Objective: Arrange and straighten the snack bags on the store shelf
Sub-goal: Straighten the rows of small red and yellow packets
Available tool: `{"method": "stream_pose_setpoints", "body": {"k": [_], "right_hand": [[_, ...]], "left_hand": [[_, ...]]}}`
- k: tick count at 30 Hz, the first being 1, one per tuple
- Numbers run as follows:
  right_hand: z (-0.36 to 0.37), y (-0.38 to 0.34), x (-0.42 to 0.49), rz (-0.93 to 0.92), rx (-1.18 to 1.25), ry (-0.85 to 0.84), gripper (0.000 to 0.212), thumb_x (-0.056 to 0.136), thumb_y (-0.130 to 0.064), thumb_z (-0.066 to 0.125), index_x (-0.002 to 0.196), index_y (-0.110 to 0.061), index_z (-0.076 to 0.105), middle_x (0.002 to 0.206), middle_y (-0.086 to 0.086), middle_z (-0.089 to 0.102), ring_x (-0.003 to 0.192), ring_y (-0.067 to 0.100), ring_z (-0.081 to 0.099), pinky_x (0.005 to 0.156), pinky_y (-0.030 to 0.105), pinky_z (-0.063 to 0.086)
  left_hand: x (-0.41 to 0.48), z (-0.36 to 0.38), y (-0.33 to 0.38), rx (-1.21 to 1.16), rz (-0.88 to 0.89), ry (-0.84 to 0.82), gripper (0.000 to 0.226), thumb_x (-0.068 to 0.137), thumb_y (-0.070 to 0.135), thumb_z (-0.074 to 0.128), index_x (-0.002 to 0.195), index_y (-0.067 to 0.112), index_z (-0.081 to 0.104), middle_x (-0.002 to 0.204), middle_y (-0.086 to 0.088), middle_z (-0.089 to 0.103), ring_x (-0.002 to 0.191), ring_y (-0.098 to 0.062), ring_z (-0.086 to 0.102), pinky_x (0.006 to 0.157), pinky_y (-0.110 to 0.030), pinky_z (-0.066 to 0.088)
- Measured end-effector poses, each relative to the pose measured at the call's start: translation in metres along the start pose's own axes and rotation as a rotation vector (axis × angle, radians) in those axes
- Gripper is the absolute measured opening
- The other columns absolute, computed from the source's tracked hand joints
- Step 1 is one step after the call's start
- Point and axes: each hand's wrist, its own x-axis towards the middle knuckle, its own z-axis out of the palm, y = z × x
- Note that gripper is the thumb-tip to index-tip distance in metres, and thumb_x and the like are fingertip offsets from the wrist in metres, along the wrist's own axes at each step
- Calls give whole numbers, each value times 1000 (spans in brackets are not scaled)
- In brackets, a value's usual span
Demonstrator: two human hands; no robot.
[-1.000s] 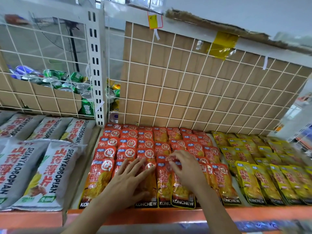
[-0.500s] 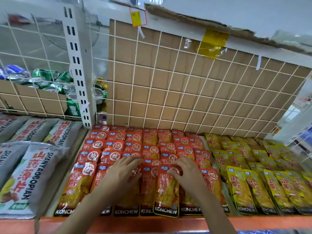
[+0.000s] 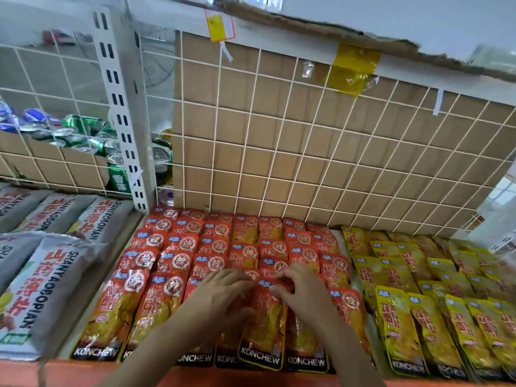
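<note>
Item: block of red KONCHEW snack bags [image 3: 178, 261], laid in overlapping rows on the near part of the shelf, between grey SHANYAOBOPIAN bags [image 3: 55, 275] on the left and yellow KONCHEW bags [image 3: 418, 317] on the right. Change noted: the left hand [image 3: 220, 296], spread flat with splayed fingers a second ago, is now drawn in beside the right hand [image 3: 303, 291], so that both are gathered at the far end of one front-row bag [image 3: 262, 331] near the middle. Right hand: fingertips [image 3: 275, 289] are curled onto that bag's top edge, apparently pinching it. Left hand: fingers are lightly bent over the neighbouring bags; whether anything is gripped cannot be told. Condition: the front-row bag is seen overlapping its neighbours, its near edge set slightly forward of the row at the orange shelf lip [image 3: 69, 370]. Assessment: work is judged to have narrowed from smoothing the block to seating this single bag; the other red rows are found fairly even.
</note>
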Motion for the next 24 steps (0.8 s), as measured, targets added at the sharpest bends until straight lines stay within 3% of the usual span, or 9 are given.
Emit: {"method": "stream_pose_setpoints", "body": {"k": [3, 5, 8, 12, 14, 16, 18, 21, 24], "right_hand": [[-3, -4, 2, -14, 58, 6, 11, 86, -34, 61, 84, -31, 51, 88, -18, 49, 86, 1, 45, 70, 11, 32], [-4, -6, 4, -11, 103, -6, 22, 87, -27, 61, 73, -33, 45, 80, -15, 56, 75, 2, 53, 65, 13, 40], [-8, -3, 5, 24, 178, -32, 28, 89, -20, 60, 72, -35, 44, 75, -7, 63, 65, 8, 60, 66, 25, 50], [-17, 9, 6, 51, 192, 1, 26, 88, -17, 60, 73, -32, 46, 76, -11, 59, 70, 4, 59, 66, 21, 48], [-23, 16, 6, 65, 160, 1, 25, 88, -18, 60, 73, -33, 46, 80, -13, 58, 76, 0, 56, 68, 16, 44], [-27, 22, 6, 85, 139, -8, 28, 87, -18, 60, 72, -35, 44, 81, -15, 57, 80, 2, 56, 70, 17, 43], [-29, 27, 6, 97, 111, -18, 27, 87, -19, 61, 72, -34, 44, 81, -16, 55, 82, 5, 55, 71, 18, 42], [-31, 32, 6, 88, 70, -25, 20, 87, -22, 62, 78, -33, 47, 82, -19, 53, 84, 4, 53, 68, 11, 36], [-33, 34, 7, 74, 45, -12, 10, 86, -26, 63, 91, -29, 56, 91, -16, 55, 92, 3, 52, 73, 13, 35]], "left_hand": [[1, 3, 6, 12, -17, -27, 95, 63, 80, 2, 144, 36, 22, 147, 19, 26, 135, 0, 17, 108, -16, 6], [1, 3, 10, -18, -27, -15, 88, 65, 75, 5, 145, 38, 13, 148, 20, 22, 134, 3, 14, 108, -14, 4], [0, 3, 14, -75, -36, -11, 85, 66, 74, 9, 145, 40, 7, 147, 23, 20, 130, 8, 10, 106, -12, 1], [3, 9, 12, -21, -6, 22, 81, 74, 77, 11, 145, 37, 15, 148, 22, 21, 136, 2, 15, 107, -13, 2], [4, 12, 8, -26, -16, 19, 77, 76, 69, 13, 145, 34, 20, 147, 22, 23, 136, 0, 17, 108, -14, 4], [3, 12, 7, 26, -10, 27, 67, 81, 61, 24, 141, 31, 31, 141, 21, 36, 132, -1, 29, 111, -20, 20], [3, 14, 5, 83, -2, 11, 59, 81, 59, 35, 131, 30, 45, 128, 20, 53, 119, -1, 47, 101, -28, 38], [3, 17, 3, 128, 8, -75, 60, 80, 63, 33, 128, 31, 49, 124, 20, 55, 115, 0, 51, 97, -30, 40], [2, 19, 2, 157, -47, -84, 59, 86, 64, 24, 128, 31, 50, 124, 20, 56, 113, 0, 54, 94, -30, 44]]}}
